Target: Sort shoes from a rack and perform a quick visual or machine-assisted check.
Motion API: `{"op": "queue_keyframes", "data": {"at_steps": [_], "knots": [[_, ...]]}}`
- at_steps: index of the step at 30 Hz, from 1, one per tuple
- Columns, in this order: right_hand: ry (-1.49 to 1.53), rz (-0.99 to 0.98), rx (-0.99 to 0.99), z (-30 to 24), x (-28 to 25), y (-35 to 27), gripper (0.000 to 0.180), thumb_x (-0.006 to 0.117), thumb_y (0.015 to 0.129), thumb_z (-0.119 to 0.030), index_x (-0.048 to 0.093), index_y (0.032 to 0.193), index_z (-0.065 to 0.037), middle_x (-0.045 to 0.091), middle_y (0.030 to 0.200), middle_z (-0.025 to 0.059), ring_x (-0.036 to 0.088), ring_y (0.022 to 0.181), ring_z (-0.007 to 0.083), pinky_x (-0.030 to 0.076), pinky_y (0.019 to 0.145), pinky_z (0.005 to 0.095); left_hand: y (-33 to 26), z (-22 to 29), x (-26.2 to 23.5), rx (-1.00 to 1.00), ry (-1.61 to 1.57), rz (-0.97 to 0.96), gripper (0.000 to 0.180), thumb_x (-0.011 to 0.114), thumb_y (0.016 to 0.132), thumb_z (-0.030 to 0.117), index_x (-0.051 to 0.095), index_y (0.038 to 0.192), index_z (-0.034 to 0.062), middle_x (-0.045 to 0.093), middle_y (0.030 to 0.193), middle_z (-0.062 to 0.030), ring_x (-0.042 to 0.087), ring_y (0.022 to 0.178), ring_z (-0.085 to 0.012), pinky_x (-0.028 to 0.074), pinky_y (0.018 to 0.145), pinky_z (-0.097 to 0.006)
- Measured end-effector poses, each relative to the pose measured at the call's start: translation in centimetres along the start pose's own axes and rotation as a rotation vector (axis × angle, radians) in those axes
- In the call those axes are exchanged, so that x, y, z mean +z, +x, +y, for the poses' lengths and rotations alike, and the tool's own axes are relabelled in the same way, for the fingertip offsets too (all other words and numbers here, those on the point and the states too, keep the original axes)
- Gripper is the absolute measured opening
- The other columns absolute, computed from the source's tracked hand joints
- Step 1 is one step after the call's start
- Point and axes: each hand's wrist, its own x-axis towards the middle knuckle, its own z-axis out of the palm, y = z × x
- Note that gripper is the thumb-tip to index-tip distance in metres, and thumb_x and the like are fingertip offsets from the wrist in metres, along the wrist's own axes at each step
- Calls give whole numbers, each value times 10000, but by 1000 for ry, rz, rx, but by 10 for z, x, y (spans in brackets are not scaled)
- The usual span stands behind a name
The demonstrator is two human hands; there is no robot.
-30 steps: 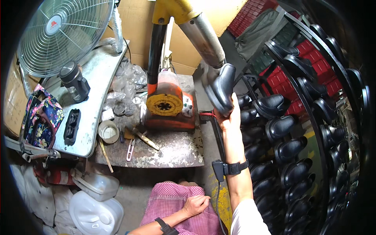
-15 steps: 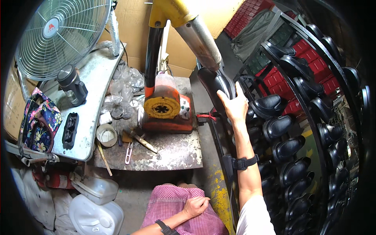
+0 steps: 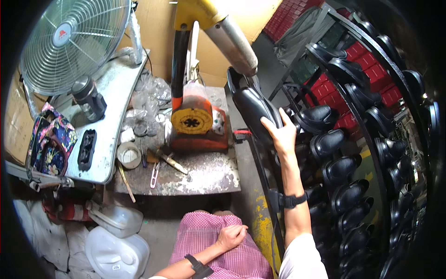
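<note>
A grimy grey tabletop [image 3: 204, 174] carried an orange machine [image 3: 195, 123] with a yellow wheel, a small round tin [image 3: 128, 155], loose hand tools [image 3: 169, 160] and crumpled clear plastic [image 3: 148, 93]. Beside it, a metal rack [image 3: 371, 116] bore rows of black shoes [image 3: 346, 167].

We see bare forearms, a black strap on each wrist, left hand [image 3: 231, 236], right hand [image 3: 280, 132]; white short sleeve on right arm; pink checked cloth [image 3: 218, 251] over lap.
</note>
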Motion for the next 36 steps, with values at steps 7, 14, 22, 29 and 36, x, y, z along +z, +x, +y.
{"op": "queue_keyframes", "data": {"at_steps": [7, 14, 22, 29, 36], "knots": [[964, -433, 499, 41, -83, -136, 710, 720, 710, -274, 430, 1253, 79, 554, 1176, 140, 564, 1044, 198, 420, 928, 290, 13, -16, -25, -807, -829, 74, 311, 402, 957, 231, 499, 1126, -10, 637, 907, -133, 639, 678, -180, 542, 573, -283], [706, -659, 678, 83, -159, -230, 941, 858, 465, -40, 418, 1294, 26, 542, 1210, 114, 524, 1112, 198, 382, 988, 311, 90, 37, -99, -540, -1040, -50, 458, 389, 954, 375, 562, 1142, -5, 573, 1125, -79, 519, 1044, -163, 392, 909, -254], [734, -626, 698, 85, -174, -265, 921, 841, 476, 16, 419, 1295, 19, 549, 1200, 116, 539, 1091, 205, 403, 980, 323, 80, 72, -90, -516, -792, -164, 461, 445, 938, 392, 597, 1065, -25, 628, 959, -72, 580, 855, -118, 440, 831, -265], [1035, -313, 693, 60, -173, -271, 678, 681, 646, -137, 435, 1231, 103, 563, 1159, 151, 581, 1020, 222, 430, 936, 308, 70, 67, -67, -538, -949, 36, 707, 586, 868, 241, 161, 1414, 97, 363, 1332, -103, 468, 1155, -206, 498, 839, -319], [1045, 150, 470, 12, -141, -135, 348, 490, 911, -186, 500, 1189, 22, 568, 1158, 136, 567, 1047, 249, 455, 921, 377, 19, 13, -1, -515, -576, -233, 419, 520, 906, 225, 424, 1266, 33, 604, 1042, -81, 616, 843, -130, 504, 700, -248]]}}
